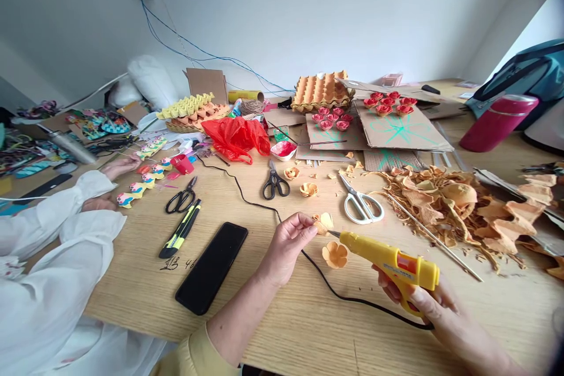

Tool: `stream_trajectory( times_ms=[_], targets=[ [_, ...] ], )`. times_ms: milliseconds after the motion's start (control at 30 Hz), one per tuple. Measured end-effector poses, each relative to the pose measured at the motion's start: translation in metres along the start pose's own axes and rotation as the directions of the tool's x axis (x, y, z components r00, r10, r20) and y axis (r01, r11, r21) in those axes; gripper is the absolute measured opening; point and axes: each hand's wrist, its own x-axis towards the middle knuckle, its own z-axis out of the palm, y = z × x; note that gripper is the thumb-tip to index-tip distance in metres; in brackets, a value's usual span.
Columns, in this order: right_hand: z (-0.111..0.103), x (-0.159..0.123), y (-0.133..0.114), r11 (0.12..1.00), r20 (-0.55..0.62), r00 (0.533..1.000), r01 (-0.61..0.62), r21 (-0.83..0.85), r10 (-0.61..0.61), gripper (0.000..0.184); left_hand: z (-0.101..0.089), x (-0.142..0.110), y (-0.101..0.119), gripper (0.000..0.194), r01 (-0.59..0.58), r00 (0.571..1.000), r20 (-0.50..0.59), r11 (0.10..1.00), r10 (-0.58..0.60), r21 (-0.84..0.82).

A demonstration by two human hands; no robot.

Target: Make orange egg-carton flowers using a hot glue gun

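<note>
My left hand [286, 247] pinches a small orange flower piece [324, 223], cut from egg-carton pulp, between thumb and fingertips. Wrapped around the handle of a yellow hot glue gun [388, 258] is my right hand [434, 305]. The gun's dark nozzle points left and sits at the flower piece; whether it touches cannot be made out. Just below lies a cup-shaped carton flower [335, 254] with rounded petals. Farther back are two more carton flowers, a layered one [309, 190] and a smaller one [291, 173]. The gun's black cord [326, 279] crosses the table.
White-handled scissors [362, 205], black scissors [275, 182], a box cutter [180, 229] and a phone [211, 267] lie around. Carton scraps [458, 200] pile at right, near a pink bottle [497, 123]. Red flowers [392, 104] stand on cardboard. A person in white sleeves [88, 211] works at left.
</note>
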Motion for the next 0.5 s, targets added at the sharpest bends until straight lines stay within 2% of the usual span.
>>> stream_trajectory(
  times_ms=[133,300,400,500],
  targets=[
    [0.003,-0.001,-0.001,1.000,-0.023,0.999,-0.025,0.018,0.025,0.050,0.000,0.000,-0.001,0.034,-0.002,1.000,0.003,1.000,0.002,0.011],
    [0.014,-0.006,-0.006,0.992,-0.120,0.987,-0.098,0.077,0.107,0.060,-0.001,0.000,-0.001,0.035,0.004,1.000,-0.014,1.000,-0.004,-0.006],
    [0.014,-0.005,-0.007,0.996,-0.144,0.986,-0.073,0.050,0.080,0.061,-0.001,0.000,-0.001,0.034,0.006,1.000,-0.011,1.000,-0.006,-0.006],
    [0.009,-0.002,-0.005,1.000,-0.089,0.996,-0.024,0.001,0.024,0.058,0.000,-0.001,-0.001,0.033,0.004,1.000,-0.010,1.000,-0.004,0.005]
  ],
)
